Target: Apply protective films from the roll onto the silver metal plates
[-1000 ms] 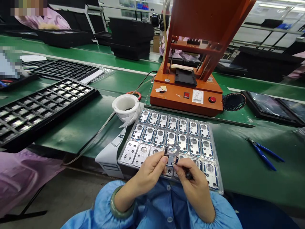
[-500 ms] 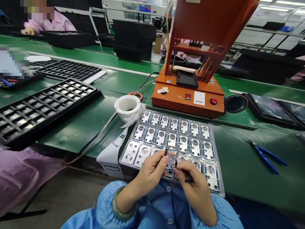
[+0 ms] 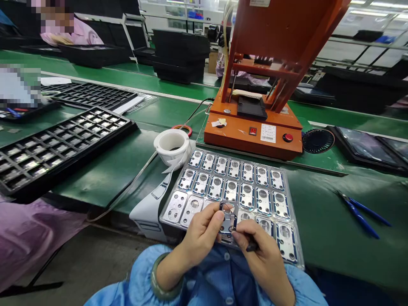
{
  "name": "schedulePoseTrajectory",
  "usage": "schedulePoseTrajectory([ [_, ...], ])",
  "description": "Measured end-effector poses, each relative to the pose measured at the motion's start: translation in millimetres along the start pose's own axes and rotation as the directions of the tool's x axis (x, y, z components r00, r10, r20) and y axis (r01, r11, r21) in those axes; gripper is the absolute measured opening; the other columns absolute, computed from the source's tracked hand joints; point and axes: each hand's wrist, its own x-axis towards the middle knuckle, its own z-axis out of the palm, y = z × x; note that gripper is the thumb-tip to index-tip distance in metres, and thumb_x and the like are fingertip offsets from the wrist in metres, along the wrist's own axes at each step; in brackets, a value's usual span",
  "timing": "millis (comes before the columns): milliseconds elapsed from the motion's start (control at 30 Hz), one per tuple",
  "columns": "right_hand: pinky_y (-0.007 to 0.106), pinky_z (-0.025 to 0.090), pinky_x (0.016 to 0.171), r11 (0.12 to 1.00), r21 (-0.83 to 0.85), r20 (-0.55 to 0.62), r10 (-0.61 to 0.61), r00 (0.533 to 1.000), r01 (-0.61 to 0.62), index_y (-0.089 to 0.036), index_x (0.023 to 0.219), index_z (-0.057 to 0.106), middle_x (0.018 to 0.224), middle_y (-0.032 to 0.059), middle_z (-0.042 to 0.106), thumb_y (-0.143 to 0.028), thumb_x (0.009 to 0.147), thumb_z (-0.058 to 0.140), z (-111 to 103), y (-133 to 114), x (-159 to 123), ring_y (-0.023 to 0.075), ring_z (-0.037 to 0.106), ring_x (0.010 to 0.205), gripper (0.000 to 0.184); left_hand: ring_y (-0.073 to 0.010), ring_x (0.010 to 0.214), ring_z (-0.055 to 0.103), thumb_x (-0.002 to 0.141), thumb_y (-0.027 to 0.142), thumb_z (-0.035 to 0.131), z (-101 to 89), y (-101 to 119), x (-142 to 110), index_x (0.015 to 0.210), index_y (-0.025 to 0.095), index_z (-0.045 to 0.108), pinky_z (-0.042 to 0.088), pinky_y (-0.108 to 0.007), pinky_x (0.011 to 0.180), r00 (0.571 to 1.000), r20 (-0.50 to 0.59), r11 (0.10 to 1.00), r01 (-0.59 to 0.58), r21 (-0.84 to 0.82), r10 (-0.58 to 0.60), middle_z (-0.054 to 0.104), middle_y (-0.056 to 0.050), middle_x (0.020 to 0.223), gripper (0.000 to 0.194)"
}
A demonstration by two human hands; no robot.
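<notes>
My left hand (image 3: 204,227) is closed, pinching the left edge of a small metal plate (image 3: 227,222) with a round hole at its top and dark edging. At the plate's lower right corner, my right hand (image 3: 255,238) has its thumb and index finger pressed together. A small dark object (image 3: 251,245) shows under those fingers; its kind is hidden. Both hands are over the near edge of a clear plastic tray (image 3: 299,250), whose pockets hold rows of similar silver plates (image 3: 247,194) with blue edges.
Behind the tray stands an orange press machine (image 3: 251,131). A white tape roll (image 3: 172,144) with a hanging strip is at the tray's left. Blue-handled pliers (image 3: 361,212) lie to the right. A black compartment tray (image 3: 63,146) fills the left. A person in pink (image 3: 84,32) sits across the bench.
The plate and both hands have shifted slightly down toward me. More of the dark object shows under my right fingers. The view has moved a little.
</notes>
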Motion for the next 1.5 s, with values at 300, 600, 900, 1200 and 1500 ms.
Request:
schedulePoseTrajectory([
  [300, 0.018, 0.044, 0.061, 0.999, 0.027, 0.060, -0.023, 0.998, 0.021, -0.024, 0.092, 0.055, 0.078, -0.0032, 0.059, -0.012, 0.090, 0.053, -1.9, 1.4, -0.3, 0.0095, 0.056, 0.068, 0.012, -0.0088, 0.046, 0.051, 0.092, 0.047, 0.039, 0.7, -0.2, -1.6, 0.095, 0.019, 0.057, 0.044, -0.020, 0.047, 1.000, -0.021, 0.999, 0.012, -0.032, -0.013, 0.054, 0.003, 0.058, 0.034],
  [600, 0.019, 0.044, 0.063, 0.998, 0.063, 0.071, -0.023, 0.997, 0.018, -0.023, 0.092, 0.055, 0.079, -0.0027, 0.060, -0.012, 0.089, 0.053, -2.1, 1.2, -0.4, 0.0097, 0.057, 0.069, 0.012, -0.0070, 0.037, 0.043, 0.092, 0.048, 0.038, 3.9, -2.0, -1.5, 0.101, 0.019, 0.055, 0.037, -0.017, 0.037, 0.994, -0.104, 0.999, 0.031, -0.017, -0.032, 0.049, 0.005, 0.052, 0.036],
  [900, 0.019, 0.045, 0.062, 0.997, 0.076, 0.106, -0.029, 0.994, 0.021, -0.023, 0.091, 0.056, 0.078, -0.0019, 0.061, -0.015, 0.090, 0.054, -2.8, -0.1, 0.0, 0.0103, 0.059, 0.070, 0.008, -0.0042, 0.037, 0.043, 0.092, 0.045, 0.038, 2.4, -0.8, -0.4, 0.099, 0.020, 0.057, 0.036, -0.017, 0.033, 0.990, -0.139, 0.998, -0.009, 0.064, 0.018, 0.061, -0.001, 0.080, 0.033],
  [1200, 0.020, 0.045, 0.062, 0.998, 0.066, 0.115, -0.011, 0.993, 0.003, -0.023, 0.092, 0.056, 0.079, -0.0022, 0.061, -0.014, 0.090, 0.054, -4.0, -0.5, -2.2, 0.0103, 0.058, 0.069, 0.009, -0.0057, 0.039, 0.040, 0.093, 0.045, 0.036, 3.1, -4.7, -3.0, 0.091, 0.019, 0.058, 0.033, -0.019, 0.036, 0.985, -0.167, 0.996, -0.038, 0.081, 0.051, 0.051, 0.003, 0.062, 0.035],
  [1500, 0.020, 0.046, 0.061, 0.999, 0.038, 0.128, -0.038, 0.991, 0.033, -0.022, 0.092, 0.056, 0.077, -0.0015, 0.061, -0.015, 0.090, 0.055, -3.0, 2.0, -0.8, 0.0108, 0.059, 0.068, 0.008, -0.0065, 0.043, 0.041, 0.094, 0.044, 0.034, 2.8, -3.7, -2.8, 0.086, 0.020, 0.059, 0.035, -0.020, 0.041, 0.977, -0.196, 0.982, -0.049, 0.180, 0.084, 0.054, 0.002, 0.070, 0.036],
])
